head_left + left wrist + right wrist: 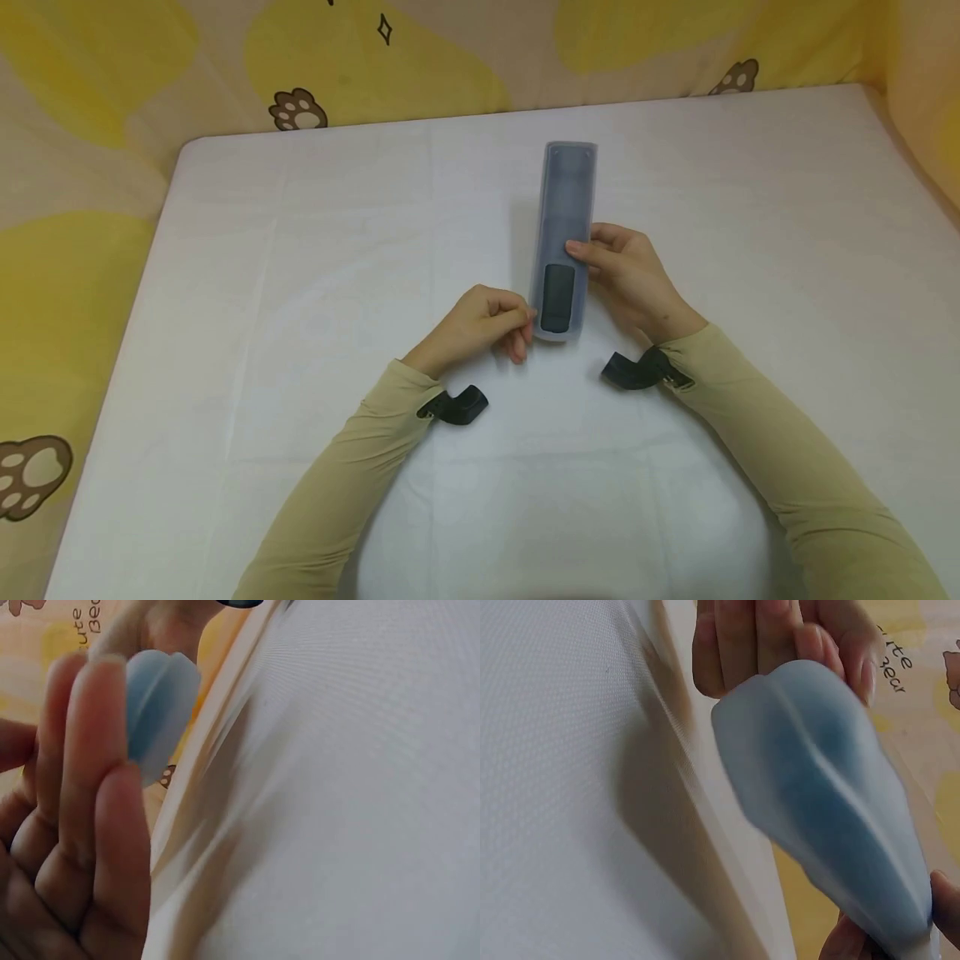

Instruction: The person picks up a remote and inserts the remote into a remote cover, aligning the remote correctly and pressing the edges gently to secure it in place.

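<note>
A long blue-grey frosted case [567, 192] stands tilted above the table, with a dark rectangular panel [557, 297] near its lower end. My right hand [630, 271] grips its right side, the thumb lying on the front face and the other fingers mostly behind. My left hand [487, 325] is at the lower left edge, thumb and forefinger together there in a pinch. In the left wrist view the rounded end of the case [161, 712] shows beyond the left fingers [97, 742]. The right wrist view shows the blurred underside of the case [817, 780], with left fingers [742, 645] behind its end.
A white cloth [337, 250] covers the table. Yellow and beige printed fabric [420, 67] hangs along the back and sides. A black strap mount [465, 406] is on the left wrist, and another black mount [633, 371] is on the right.
</note>
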`<state>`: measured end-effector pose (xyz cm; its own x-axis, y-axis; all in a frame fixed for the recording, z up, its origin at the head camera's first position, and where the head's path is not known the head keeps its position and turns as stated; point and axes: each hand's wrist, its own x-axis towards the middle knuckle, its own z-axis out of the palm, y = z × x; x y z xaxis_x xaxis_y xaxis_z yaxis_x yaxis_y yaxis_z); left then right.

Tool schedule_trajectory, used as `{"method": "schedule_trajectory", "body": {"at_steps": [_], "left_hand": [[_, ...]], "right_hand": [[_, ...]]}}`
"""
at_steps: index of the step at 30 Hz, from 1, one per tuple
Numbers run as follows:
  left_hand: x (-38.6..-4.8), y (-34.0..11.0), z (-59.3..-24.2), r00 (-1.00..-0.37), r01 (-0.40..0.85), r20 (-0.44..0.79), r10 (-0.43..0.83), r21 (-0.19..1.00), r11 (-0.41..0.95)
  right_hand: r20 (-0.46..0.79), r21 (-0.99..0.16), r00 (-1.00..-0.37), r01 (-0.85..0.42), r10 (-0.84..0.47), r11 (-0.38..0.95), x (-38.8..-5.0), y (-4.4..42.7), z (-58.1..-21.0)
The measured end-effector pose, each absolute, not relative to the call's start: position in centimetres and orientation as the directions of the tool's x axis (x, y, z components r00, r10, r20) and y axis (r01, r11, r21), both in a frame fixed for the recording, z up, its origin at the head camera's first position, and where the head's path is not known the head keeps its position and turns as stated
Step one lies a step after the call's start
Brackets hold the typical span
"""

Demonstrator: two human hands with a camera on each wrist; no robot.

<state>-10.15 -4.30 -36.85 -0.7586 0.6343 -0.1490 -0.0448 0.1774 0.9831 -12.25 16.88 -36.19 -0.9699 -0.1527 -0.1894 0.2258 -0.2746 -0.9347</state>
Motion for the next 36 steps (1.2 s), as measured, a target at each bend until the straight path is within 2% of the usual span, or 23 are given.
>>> {"method": "schedule_trajectory", "body": {"at_steps": [5, 9, 14, 20, 25, 28, 36], "left_hand": [[-10.3, -4.1, -37.1, -0.899, 0.024, -0.039, 0.437, 0.99, 0.139], [-10.3, -4.0, -37.3, -0.952, 0.069, 0.021, 0.306, 0.986, 0.149], [-10.2, -3.8, -37.1, -0.959, 0.059, 0.03, 0.281, 0.994, 0.094], [-10.1, -3.8, -36.7, -0.961, 0.001, -0.034, 0.274, 0.992, 0.127], [-10.2, -3.9, -36.6, -0.954, -0.038, -0.089, 0.285, 0.983, 0.179], [-10.2, -3.9, -36.6, -0.951, -0.053, -0.11, 0.29, 0.979, 0.197], [-10.1, -3.9, -36.6, -0.941, -0.048, -0.104, 0.323, 0.983, 0.177]], "right_hand": [[-0.19, -0.949, -0.968, 0.224, -0.163, -0.224, -12.0, 16.6, -35.9], [-0.177, -0.96, -0.966, 0.212, -0.19, -0.181, -11.7, 16.3, -35.7], [-0.158, -0.976, -0.965, 0.184, -0.212, -0.112, -11.3, 15.9, -35.6], [-0.105, -0.991, -0.967, 0.12, -0.234, -0.053, -10.9, 15.8, -35.4], [-0.04, -0.996, -0.955, 0.062, -0.293, -0.068, -10.6, 15.7, -35.3], [-0.043, -0.994, -0.953, 0.07, -0.298, -0.082, -10.5, 15.6, -35.4], [-0.051, -0.999, -0.958, 0.052, -0.284, 0.003, -10.3, 15.2, -35.7]]}}
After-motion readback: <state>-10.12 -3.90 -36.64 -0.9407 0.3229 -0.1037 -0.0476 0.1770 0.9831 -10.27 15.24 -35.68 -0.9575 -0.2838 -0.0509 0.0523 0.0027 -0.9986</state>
